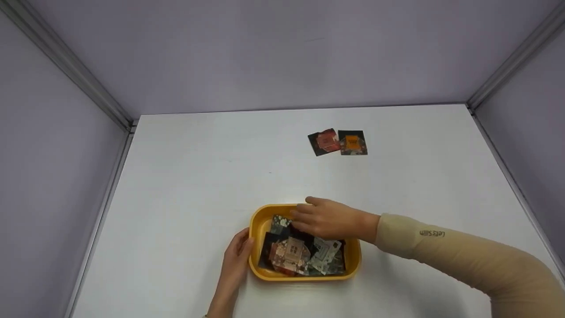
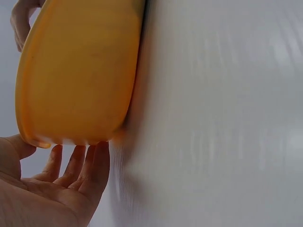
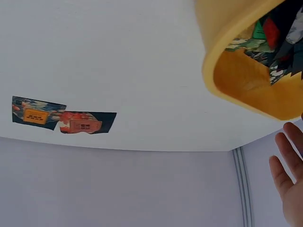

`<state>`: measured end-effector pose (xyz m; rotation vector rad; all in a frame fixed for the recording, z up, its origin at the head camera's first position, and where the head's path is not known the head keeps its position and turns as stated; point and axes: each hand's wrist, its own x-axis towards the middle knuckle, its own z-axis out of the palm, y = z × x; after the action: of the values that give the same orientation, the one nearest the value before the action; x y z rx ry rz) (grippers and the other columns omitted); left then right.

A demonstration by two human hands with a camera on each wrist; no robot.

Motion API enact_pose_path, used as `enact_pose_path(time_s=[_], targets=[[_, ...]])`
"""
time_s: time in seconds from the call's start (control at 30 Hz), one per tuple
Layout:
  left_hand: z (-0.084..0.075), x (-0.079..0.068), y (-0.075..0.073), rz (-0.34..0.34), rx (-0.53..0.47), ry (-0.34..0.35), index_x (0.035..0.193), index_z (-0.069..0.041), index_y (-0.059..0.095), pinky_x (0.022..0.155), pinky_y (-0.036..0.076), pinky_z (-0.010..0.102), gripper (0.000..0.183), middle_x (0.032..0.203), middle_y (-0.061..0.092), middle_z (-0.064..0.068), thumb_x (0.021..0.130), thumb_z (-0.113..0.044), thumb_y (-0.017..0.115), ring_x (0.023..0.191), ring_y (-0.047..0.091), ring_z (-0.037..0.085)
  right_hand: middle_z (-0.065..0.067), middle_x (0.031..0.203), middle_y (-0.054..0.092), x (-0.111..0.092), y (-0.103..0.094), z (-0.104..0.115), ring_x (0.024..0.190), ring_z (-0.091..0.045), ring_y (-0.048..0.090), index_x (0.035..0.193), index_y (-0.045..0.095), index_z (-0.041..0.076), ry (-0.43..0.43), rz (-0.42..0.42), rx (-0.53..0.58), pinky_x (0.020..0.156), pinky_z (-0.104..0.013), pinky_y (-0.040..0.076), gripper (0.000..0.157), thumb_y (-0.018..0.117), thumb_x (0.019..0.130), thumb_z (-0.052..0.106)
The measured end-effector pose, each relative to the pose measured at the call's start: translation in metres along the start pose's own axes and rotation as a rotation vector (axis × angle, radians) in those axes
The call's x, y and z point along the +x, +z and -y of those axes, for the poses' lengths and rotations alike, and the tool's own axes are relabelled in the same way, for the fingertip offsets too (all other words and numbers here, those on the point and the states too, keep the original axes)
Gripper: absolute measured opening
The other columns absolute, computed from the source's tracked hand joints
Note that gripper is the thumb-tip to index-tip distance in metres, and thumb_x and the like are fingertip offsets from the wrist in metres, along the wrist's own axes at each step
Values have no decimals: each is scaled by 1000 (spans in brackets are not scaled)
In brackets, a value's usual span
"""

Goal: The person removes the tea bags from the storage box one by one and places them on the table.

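A yellow plastic tub (image 1: 304, 279) stands near the front of the white table with a heap of dark, floral-printed square sachets (image 1: 291, 255) inside. My left hand (image 1: 236, 258) grips the tub's left end, thumb at the rim and fingertips against the outer wall (image 2: 80, 94). Over the tub's far right part, my right hand (image 1: 324, 218) reaches down among the sachets. In the right wrist view, several of its fingers (image 3: 289, 151) extend near the rim. Its thumb and index finger are hidden, so I cannot tell whether they pinch a sachet.
Farther back on the table (image 1: 198, 176), a red-labelled sachet (image 1: 325, 141) and an orange-labelled sachet (image 1: 352, 142) lie side by side, edges meeting. Pale walls (image 1: 282, 57) enclose the table at the back and both sides.
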<state>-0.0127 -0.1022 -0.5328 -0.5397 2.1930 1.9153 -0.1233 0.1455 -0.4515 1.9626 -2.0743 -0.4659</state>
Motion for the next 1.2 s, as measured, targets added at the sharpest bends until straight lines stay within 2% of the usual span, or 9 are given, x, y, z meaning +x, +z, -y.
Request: enact_pose_path(time_s=[0.17, 0.47, 0.73, 0.9, 1.03, 1.2], targets=[[-1, -1, 0, -5, 1, -11, 146, 1, 44, 113, 33, 49, 61, 148, 45, 21, 102, -42, 52, 137, 41, 35, 1, 124, 65, 11, -6, 13, 107, -15, 58, 123, 66, 19, -90, 46, 5, 89, -30, 47, 25, 57, 102, 28], [-3, -3, 1, -13, 6, -8, 146, -2, 44, 113, 33, 49, 59, 149, 44, 20, 102, -41, 53, 138, 41, 36, 6, 121, 66, 24, -10, 40, 99, -12, 57, 123, 66, 22, -189, 112, 44, 82, -28, 46, 26, 63, 98, 30], [-1, -2, 0, -11, 4, 45, 145, 2, 43, 112, 34, 49, 54, 147, 45, 23, 104, -33, 53, 137, 41, 37, 6, 126, 63, 24, -5, 52, 105, -12, 58, 132, 64, 22, -164, 83, 120, 82, -27, 46, 35, 52, 102, 36], [0, -2, 1, -16, 4, 40, 144, 1, 45, 112, 35, 48, 55, 146, 47, 22, 103, -34, 54, 136, 42, 36, 4, 134, 60, 22, 0, 53, 117, -14, 56, 133, 63, 22, -166, 134, 161, 93, -30, 46, 35, 54, 102, 36], [0, -2, 2, -17, -2, 19, 144, 0, 45, 112, 35, 49, 56, 147, 46, 21, 103, -37, 54, 136, 42, 36, 4, 136, 58, 21, 2, 54, 119, -14, 55, 131, 63, 24, -178, 176, 132, 95, -30, 45, 34, 56, 101, 37], [-1, -1, 2, -18, -4, 6, 145, -1, 44, 112, 35, 50, 58, 148, 45, 21, 103, -39, 53, 137, 41, 36, 5, 133, 59, 22, 6, 54, 113, -12, 56, 129, 64, 25, -198, 159, 74, 90, -28, 45, 30, 57, 101, 34]])
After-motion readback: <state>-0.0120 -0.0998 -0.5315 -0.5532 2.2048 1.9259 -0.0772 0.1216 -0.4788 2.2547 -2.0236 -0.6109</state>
